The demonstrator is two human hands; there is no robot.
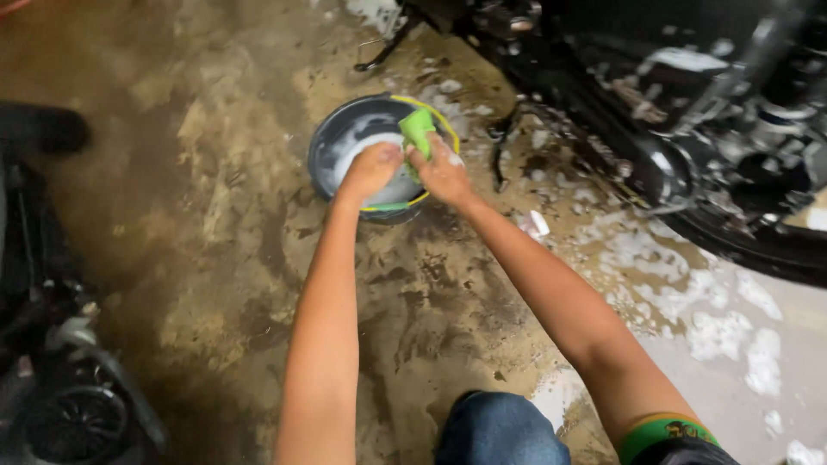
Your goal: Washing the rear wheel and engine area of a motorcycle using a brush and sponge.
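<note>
Both hands meet over a dark bucket (pixel 332 146) of soapy water on the wet floor (pixel 215 258): the right hand (pixel 441 172) clamps a green cloth (pixel 417 129), the left hand (pixel 372 168) is fisted beside it; a soapy motorcycle (pixel 689 129) stands right.

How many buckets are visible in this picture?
1. The round dark plastic bucket with a yellow rim stands on the wet floor, below both hands, which squeeze a green cloth. Others may be hidden.

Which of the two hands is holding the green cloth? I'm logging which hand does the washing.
The right hand grips the green cloth over the bucket. The left hand is a closed fist beside it, with no cloth visible in it.
</note>
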